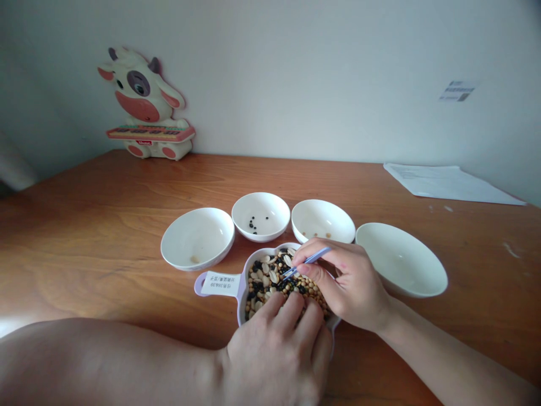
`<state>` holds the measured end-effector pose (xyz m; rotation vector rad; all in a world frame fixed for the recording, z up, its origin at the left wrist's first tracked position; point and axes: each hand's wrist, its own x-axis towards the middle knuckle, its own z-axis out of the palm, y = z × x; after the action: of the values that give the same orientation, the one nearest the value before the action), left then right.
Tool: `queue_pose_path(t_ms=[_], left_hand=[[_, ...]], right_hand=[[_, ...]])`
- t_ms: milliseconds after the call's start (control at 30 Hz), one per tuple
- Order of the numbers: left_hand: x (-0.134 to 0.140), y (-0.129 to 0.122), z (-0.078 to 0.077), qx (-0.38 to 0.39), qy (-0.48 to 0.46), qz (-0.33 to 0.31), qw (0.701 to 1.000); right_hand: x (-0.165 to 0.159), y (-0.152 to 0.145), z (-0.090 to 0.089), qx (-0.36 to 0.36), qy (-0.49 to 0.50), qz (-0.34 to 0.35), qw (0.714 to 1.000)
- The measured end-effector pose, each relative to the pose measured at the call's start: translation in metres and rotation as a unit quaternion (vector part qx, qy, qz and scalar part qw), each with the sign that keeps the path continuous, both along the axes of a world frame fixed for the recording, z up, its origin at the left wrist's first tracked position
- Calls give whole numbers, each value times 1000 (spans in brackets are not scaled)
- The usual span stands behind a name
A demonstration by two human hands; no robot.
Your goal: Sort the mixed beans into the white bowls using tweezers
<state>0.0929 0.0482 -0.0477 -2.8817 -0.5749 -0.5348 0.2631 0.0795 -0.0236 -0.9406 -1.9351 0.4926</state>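
My right hand [344,276] is closed in a pinch on light purple tweezers [318,255]. Their tips point down into mixed beans and peanuts [270,276] in a white tray with a purple edge [241,299]. Black, yellow and pale pieces are mingled there; whether the tips grip one I cannot make out. Across the near side of the tray lies my left hand [281,352], fingers bent over the rim and fingertips at the beans. Its thumb is hidden. A labelled handle [220,283] sticks out to the left.
Beyond the tray stand a left bowl [180,237] with a pale piece, a bowl [276,225] with several black beans, a bowl [333,217] with a few tan pieces, and a right bowl [401,259]. A toy cow [146,107] and papers [448,183] are farther back.
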Motion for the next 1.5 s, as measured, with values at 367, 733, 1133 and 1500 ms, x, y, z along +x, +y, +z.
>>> queue_pose_path(t_ms=[367,733,1133,1500], left_hand=[[2,-1,0,6,-15,5,1000],[1,-1,1,13,-11,5,1000],[1,0,2,-4,0,-3,1000],[1,-1,1,8,-1,-6,1000]], right_hand=[[-2,1,-2,-4,-4,2,1000],[-2,0,-1,6,6,10,1000],[-3,1,-1,5,5,13,1000],[-4,0,1,1,-4,11,1000]])
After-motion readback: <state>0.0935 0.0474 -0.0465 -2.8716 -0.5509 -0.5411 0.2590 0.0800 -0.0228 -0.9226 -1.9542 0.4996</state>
